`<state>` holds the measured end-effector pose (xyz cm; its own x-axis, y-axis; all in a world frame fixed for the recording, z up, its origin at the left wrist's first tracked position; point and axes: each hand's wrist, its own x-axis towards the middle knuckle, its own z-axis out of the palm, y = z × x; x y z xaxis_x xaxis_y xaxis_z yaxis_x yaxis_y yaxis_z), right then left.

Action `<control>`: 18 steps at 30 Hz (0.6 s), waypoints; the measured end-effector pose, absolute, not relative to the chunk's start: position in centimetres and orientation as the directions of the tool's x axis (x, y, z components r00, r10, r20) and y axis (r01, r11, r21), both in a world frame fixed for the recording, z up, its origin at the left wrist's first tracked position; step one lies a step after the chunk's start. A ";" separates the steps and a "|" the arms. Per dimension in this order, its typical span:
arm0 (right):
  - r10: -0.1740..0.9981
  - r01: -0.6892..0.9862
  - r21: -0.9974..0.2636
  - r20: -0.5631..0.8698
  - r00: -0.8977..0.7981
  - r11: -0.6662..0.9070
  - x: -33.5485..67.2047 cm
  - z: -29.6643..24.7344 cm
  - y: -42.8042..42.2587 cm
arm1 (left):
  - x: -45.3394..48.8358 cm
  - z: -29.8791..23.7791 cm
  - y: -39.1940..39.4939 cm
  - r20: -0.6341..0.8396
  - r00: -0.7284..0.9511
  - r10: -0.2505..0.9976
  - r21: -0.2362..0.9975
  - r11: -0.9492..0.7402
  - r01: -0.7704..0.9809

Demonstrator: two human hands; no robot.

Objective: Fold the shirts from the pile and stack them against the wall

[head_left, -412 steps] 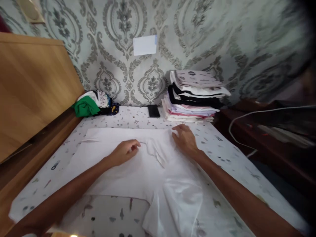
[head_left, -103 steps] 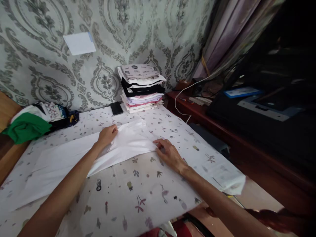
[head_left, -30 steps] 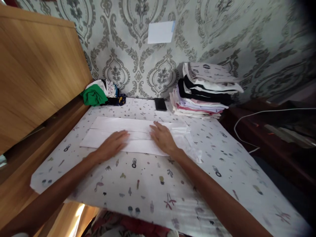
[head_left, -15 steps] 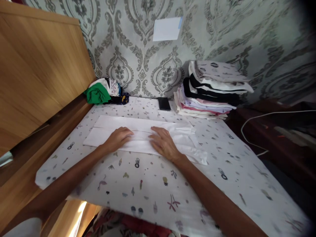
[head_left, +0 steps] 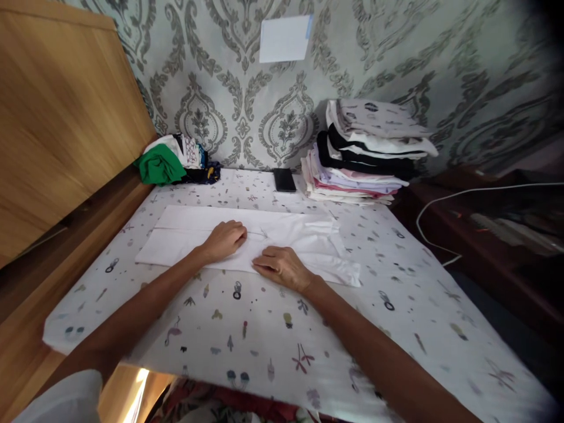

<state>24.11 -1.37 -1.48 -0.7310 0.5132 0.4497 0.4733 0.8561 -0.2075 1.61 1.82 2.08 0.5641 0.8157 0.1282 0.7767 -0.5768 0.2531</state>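
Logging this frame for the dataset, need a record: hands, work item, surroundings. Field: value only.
left hand: fingers curled, on the white cloth
right hand: fingers bent, at the cloth's near edge
grip: pinch or mere contact, cannot tell
white cloth: long strip, laid sideways; flatter at picture left, creased at right
surface: white printed cover
back right: tall stack of folded clothes
back left: loose clothes pile, green piece in front
between them: flat black object
wall: white card
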 end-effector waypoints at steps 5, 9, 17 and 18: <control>0.522 0.476 -0.220 0.437 -0.732 0.852 24.1 -1.5 -1.3 | 2.6 1.4 1.7 0.164 0.582 0.797 0.274 -0.603 0.749; 0.525 0.472 -0.235 0.449 -0.723 0.850 24.0 -1.4 -1.4 | 3.1 0.7 1.6 0.195 0.615 0.764 0.210 -0.645 0.735; 0.564 0.474 -0.306 0.434 -0.702 0.826 24.0 -1.1 -1.3 | -2.5 0.2 0.6 0.271 0.596 0.756 0.175 -0.648 0.741; 0.567 0.471 -0.317 0.431 -0.701 0.823 24.0 -1.1 -1.3 | -3.6 0.2 0.6 0.281 0.579 0.766 0.151 -0.631 0.761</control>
<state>24.00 -1.33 -1.09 -0.7014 0.5674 0.4313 0.4707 0.8232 -0.3174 -3.64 0.61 0.20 0.5786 0.7656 0.2814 0.7613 -0.6307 0.1505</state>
